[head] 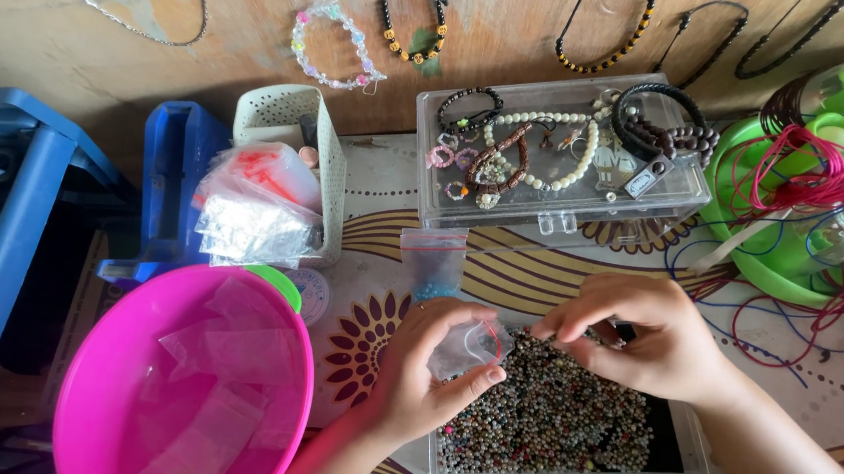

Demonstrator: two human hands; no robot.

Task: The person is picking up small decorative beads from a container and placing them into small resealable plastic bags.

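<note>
While beads are pinched, progress is judged thus:
Left hand: a small clear bag is held open.
Right hand: fingertips closed narrowly, seemingly on beads, just beside the bag's mouth.
Done: the bag looks nearly empty.
Left: the tray under both hands is heaped with beads.

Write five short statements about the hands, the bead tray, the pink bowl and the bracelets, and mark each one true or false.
1. The left hand holds a small clear plastic zip bag. True.
2. The clear shallow tray of small mixed beads lies under both hands. True.
3. The round pink plastic bowl is full of beads. False: it holds clear bags.
4. The right hand grips scissors. False: it pinches at the beads.
5. Bracelets lie on the clear lidded box. True.
</note>
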